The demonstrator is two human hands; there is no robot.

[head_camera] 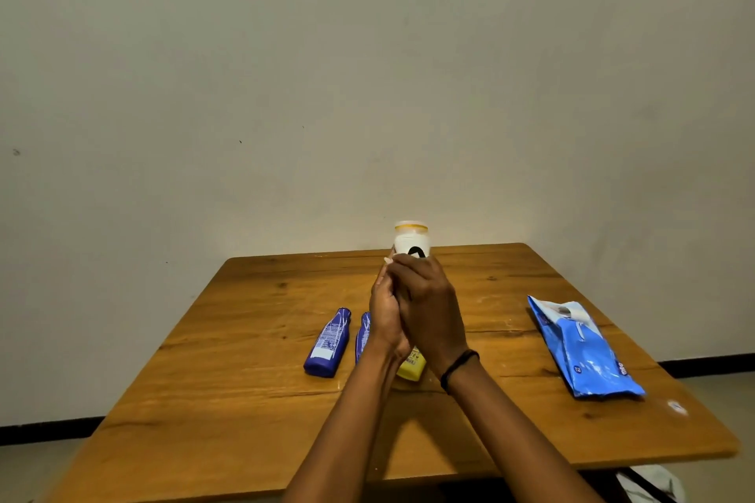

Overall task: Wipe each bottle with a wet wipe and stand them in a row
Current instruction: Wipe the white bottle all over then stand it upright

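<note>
- The right hand (429,310) and left hand (386,312) are pressed together around a white bottle (412,241), lifted above the table (245,400); only its top with a yellow-ringed cap clears the fingers.
- A pale sliver at the left fingertips looks like the wet wipe (387,260) (too small to be sure), so I judge the wiping of this bottle to be under way.
- To do it well: hold the bottle firm with one hand, turn it with the other, and carry the wipe around the whole wall and up over the cap, not only the front.
- Just below the wrists lies a yellow bottle (412,370), mostly hidden by them.
- To the left of the grip lie two blue bottles, the nearer blue bottle (362,333) partly behind the left hand, the farther blue bottle (329,343) beside it; none stands yet.
- Well to the right of the grip lies the blue wipes pack (584,351).
</note>
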